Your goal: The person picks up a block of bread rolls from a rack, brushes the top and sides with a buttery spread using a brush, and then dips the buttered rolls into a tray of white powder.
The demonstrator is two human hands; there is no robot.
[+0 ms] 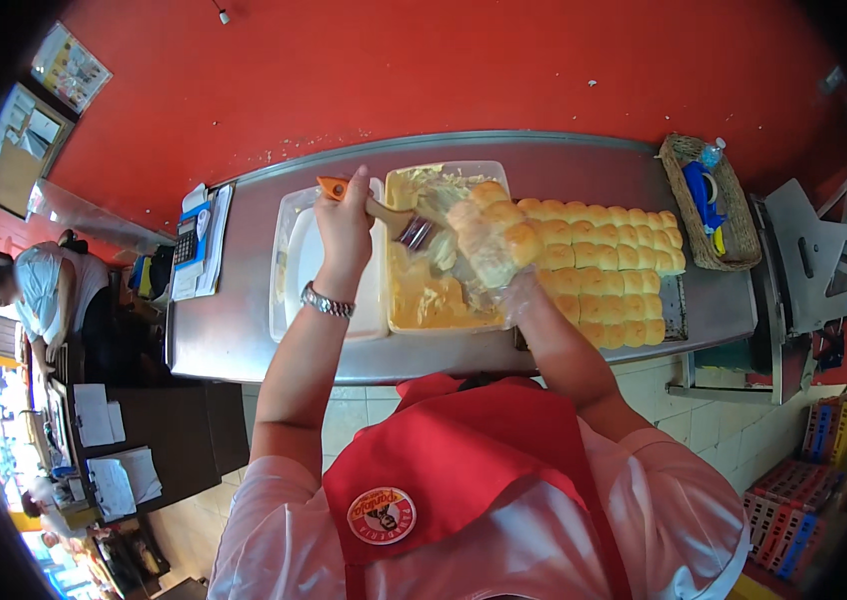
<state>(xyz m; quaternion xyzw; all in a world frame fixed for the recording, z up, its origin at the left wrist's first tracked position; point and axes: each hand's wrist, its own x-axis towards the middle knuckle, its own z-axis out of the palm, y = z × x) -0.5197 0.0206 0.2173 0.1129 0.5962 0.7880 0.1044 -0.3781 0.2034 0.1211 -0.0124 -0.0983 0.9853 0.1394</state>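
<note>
My left hand [346, 225] is closed around a brush [391, 212] with a wooden handle and an orange end. Its bristle end points down into a clear plastic tub [391, 305] smeared with a yellow, creamy spread. My right hand [489, 262], in a thin clear plastic glove, grips a joined piece of bread rolls [511, 222] with golden tops, tilted above the tub's right side. The gloved fingers are blurred and partly hidden by the rolls. Right of the tub, rows of joined bread rolls [599, 257] lie on a dark metal tray [677, 315].
A white plastic container [332, 325] adjoins the tub's left side. Further left lie a calculator [186, 243] and papers [209, 270]. At the steel table's [224, 335] right end stands a wicker basket [729, 262] holding a blue tape dispenser [702, 200]. A person [49, 290] stands far left.
</note>
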